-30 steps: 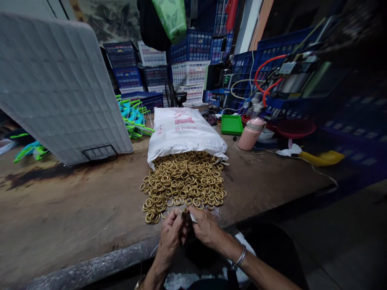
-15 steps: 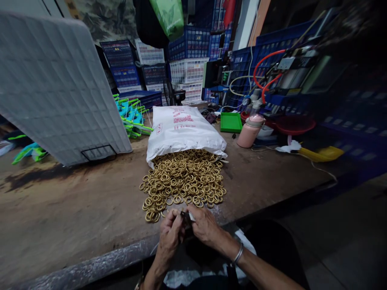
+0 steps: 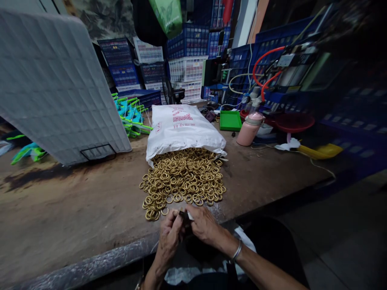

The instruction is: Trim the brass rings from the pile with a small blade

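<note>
My left hand point(image 3: 169, 231) is closed in a pinch at the table's front edge. A small brass-coloured bit shows at its fingertips, but I cannot make out the piece. Close beside it, my right hand point(image 3: 205, 225) is wrapped round a small tool point(image 3: 190, 216) with a white part; something dark lies between the two hands. Just beyond my fingers spreads a heap of brass-coloured rings point(image 3: 184, 177), spilling from the open mouth of a white sack point(image 3: 187, 131) with red print. A few loose rings lie nearest my left fingertips.
A tall pale ribbed panel point(image 3: 60, 84) stands at left, with bright green and blue plastic pieces point(image 3: 133, 114) behind it. To the right are a green tray point(image 3: 230, 120), a pink bottle point(image 3: 250, 129) and a yellow scoop-like piece point(image 3: 322, 151). Stacked crates point(image 3: 189, 68) fill the back.
Both hands stay together at the table edge with only slight finger movement. The dark piece between them has shifted a little. The heap and sack look the same.
</note>
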Tool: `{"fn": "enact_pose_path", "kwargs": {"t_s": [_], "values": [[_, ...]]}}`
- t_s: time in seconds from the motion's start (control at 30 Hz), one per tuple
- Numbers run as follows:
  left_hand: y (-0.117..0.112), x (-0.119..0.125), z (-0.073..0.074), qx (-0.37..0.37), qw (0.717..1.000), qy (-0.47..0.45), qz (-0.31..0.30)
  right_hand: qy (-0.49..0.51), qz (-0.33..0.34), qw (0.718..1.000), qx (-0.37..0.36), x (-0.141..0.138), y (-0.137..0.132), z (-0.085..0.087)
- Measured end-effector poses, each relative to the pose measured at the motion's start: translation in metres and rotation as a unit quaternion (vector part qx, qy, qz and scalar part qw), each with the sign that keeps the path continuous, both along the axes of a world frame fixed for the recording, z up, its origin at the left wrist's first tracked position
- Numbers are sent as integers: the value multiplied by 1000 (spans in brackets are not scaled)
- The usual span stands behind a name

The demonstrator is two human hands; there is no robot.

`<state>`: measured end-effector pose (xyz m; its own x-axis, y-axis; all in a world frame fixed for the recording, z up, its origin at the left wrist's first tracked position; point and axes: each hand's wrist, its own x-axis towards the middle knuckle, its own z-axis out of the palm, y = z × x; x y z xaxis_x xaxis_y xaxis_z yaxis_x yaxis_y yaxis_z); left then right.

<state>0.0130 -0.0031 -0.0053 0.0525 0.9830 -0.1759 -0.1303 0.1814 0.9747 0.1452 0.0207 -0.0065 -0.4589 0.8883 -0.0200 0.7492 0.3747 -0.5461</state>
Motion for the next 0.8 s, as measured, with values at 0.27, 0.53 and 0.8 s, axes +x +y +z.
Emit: {"fn": "enact_pose_path", "kwargs": {"t_s": [0.27,0.53,0.8], "values": [[0,-4,-12,27,999,33,-4,-8,1,1000,-5,0,2,2],[-5,-7,-10,42,999,2,-19,-21,41,999,-20,4,6,1],[-21,-4,7,-102,986,-133,-20,-88,-95,990,59,-6,16,-4]]}}
